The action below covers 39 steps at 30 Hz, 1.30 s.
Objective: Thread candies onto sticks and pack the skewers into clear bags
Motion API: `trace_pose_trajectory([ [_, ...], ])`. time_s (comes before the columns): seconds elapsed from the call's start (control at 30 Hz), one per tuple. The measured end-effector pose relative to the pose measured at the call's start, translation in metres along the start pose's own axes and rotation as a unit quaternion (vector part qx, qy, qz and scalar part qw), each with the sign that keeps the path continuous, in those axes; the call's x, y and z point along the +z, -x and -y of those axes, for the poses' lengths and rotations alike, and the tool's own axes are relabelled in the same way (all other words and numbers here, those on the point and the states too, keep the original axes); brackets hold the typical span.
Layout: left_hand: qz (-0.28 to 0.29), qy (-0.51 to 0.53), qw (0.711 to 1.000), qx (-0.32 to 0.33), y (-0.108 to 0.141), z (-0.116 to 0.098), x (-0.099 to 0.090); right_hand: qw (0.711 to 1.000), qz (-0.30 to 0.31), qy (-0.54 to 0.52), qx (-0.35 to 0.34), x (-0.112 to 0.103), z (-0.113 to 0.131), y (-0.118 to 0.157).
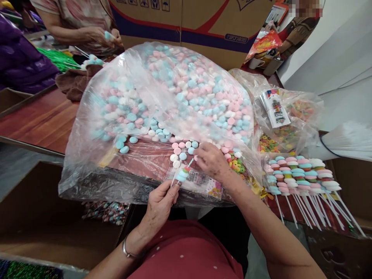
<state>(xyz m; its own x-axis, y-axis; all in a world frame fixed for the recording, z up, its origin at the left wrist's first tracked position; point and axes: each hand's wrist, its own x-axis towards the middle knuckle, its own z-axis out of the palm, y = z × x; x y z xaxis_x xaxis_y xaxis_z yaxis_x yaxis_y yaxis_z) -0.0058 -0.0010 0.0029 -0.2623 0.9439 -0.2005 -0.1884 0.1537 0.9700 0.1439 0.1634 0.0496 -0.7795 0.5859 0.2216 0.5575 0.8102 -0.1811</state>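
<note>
My left hand is closed in a pinch around a candy skewer, a stick with blue marshmallow discs and red and green pieces near its pointed tip. Just right of that tip, my right hand reaches down over loose marshmallows, its fingers curled together and slightly blurred. A pink disc shows by the fingertips; what they grip is hidden. Beyond both hands spreads a large clear plastic bag full of pink, white and blue marshmallows. Small printed packets lie below my right hand, beside colourful gummy rings.
Finished skewers lie in a row at the right, near a stack of printed wrappers. An open cardboard box stands lower left. Across the table, another person's hands hold a blue piece. A large carton stands behind.
</note>
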Motion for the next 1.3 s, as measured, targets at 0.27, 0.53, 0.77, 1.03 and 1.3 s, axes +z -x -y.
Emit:
trace_pose_trajectory([
  [0.27,-0.024,0.01,1.0,0.01,-0.007,0.005,-0.009,0.985,0.13,0.041,0.103,-0.024,-0.006,0.033],
  [0.53,-0.032,0.019,0.999,0.001,-0.009,0.005,-0.005,0.989,0.054,0.121,0.065,0.008,0.022,0.034],
  [0.77,-0.06,0.018,0.998,0.018,-0.016,-0.009,-0.006,0.995,0.005,0.094,0.023,0.007,0.011,0.04],
  [1.03,-0.077,0.023,0.996,0.041,-0.027,-0.006,-0.011,0.993,-0.089,-0.008,0.081,0.0,-0.003,0.019],
  [1.3,-0.075,0.041,0.996,0.024,-0.028,-0.004,-0.014,0.996,-0.017,0.089,-0.018,0.012,-0.007,0.005],
])
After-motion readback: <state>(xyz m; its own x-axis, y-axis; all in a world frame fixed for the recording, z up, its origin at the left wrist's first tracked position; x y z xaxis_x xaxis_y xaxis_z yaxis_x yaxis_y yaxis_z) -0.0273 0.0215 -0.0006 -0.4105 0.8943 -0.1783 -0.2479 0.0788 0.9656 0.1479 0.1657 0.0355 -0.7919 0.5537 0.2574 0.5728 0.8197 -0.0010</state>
